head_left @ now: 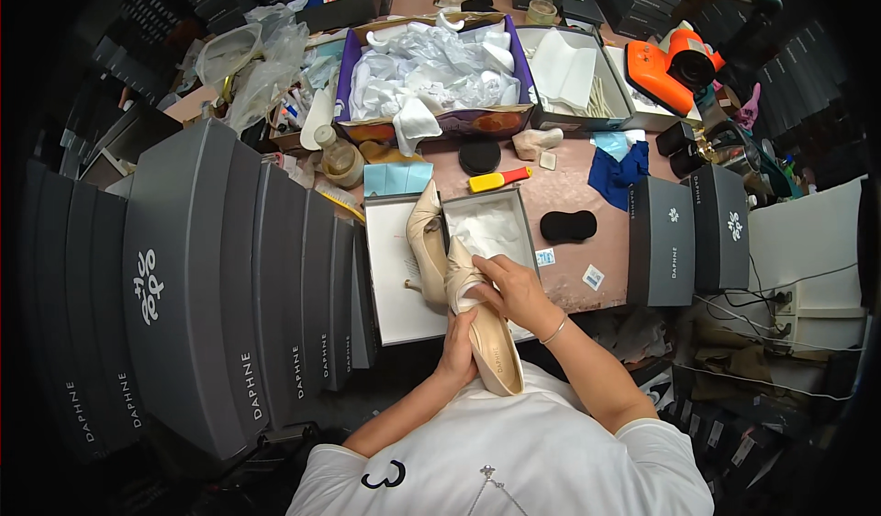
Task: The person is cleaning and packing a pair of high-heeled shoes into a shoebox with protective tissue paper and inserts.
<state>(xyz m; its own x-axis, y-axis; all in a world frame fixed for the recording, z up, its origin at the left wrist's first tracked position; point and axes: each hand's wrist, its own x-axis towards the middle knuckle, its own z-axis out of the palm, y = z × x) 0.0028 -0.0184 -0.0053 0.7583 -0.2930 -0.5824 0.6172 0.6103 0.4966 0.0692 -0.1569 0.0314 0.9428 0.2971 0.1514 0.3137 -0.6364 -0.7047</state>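
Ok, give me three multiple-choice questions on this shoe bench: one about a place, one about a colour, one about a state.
1. Where does the second cream high-heeled shoe lie?
A. in the open grey shoebox
B. on the floor
C. on the stacked grey boxes

2. What colour is the folded cloth near the yellow-handled tool?
A. red
B. blue
C. green

3. How is the cream pointed shoe at the person's lap?
A. lying untouched
B. wrapped in paper
C. held in both hands

Answers: 1 A, it leans over the box's left wall. 2 B, plainly blue. 3 C, left hand beneath, right hand on top.
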